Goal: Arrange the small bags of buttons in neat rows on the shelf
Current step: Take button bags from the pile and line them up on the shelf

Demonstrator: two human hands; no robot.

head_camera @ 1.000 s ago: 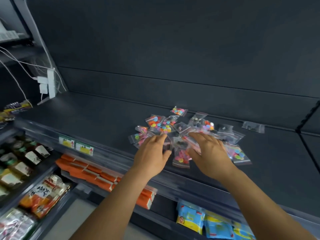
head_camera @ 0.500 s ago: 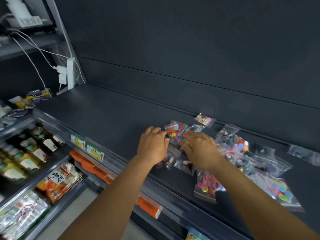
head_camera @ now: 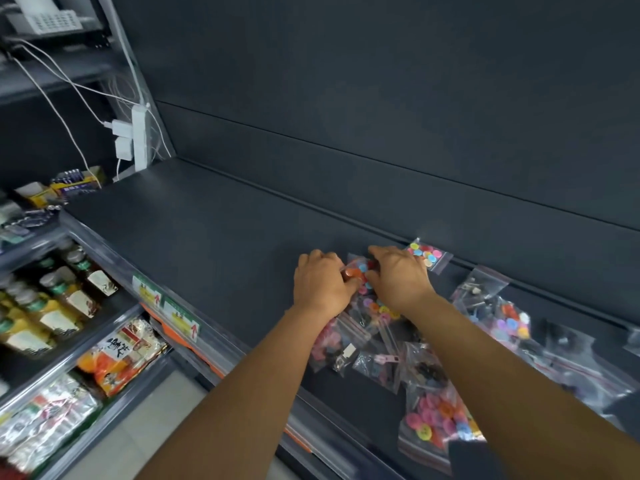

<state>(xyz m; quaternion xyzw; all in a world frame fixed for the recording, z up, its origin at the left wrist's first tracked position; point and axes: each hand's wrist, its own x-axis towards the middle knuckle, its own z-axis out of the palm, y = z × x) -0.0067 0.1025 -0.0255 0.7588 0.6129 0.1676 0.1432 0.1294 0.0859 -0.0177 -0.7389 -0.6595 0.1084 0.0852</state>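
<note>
Button bag held by two hands; one bag beside.

The shelf looks matt, smooth dark grey. The small bags are clear glossy plastic holding shiny buttons. Near left, food packets gleam like foil.

The left stretch of the dark shelf lay bare from the heap of button bags to the white power strip and its cables at the far corner. To the right, loose bags crowded the shelf from front lip to back wall, which closed off the rear
</note>
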